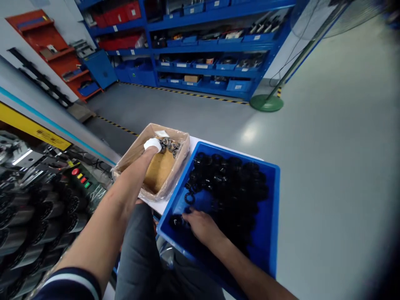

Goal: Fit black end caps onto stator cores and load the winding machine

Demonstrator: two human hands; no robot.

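Grey trousers (139, 250), worn by the person, below the worktop edge. Dark sleeve (70, 285) with pale band, left arm. Metal cylinders (43, 218), many, stacked at left. Blue tray (276, 212), deep-rimmed, on the right-hand side. Right hand (201, 225), inside the tray, fingers bent and their tips at a dark part (176, 221) near the tray's left wall; whether this grip is clamped on it cannot be told. Black rings (223, 175), a heap, filling much of the tray; one loose ring (185, 198) at the heap's left edge. Worktop (194, 144), white, under tray and carton. Carton (140, 139), cardboard, plastic-lined, just beside the tray. Left hand (152, 144), reaching into the carton, its fingers obscured by something white; state of grip cannot be told. Ring-shaped parts (171, 146), dark and shiny, grouped at the carton's far end, beside the left hand. Green round base (266, 103), on the floor. Blue shelving (208, 73), with bins, at the back.
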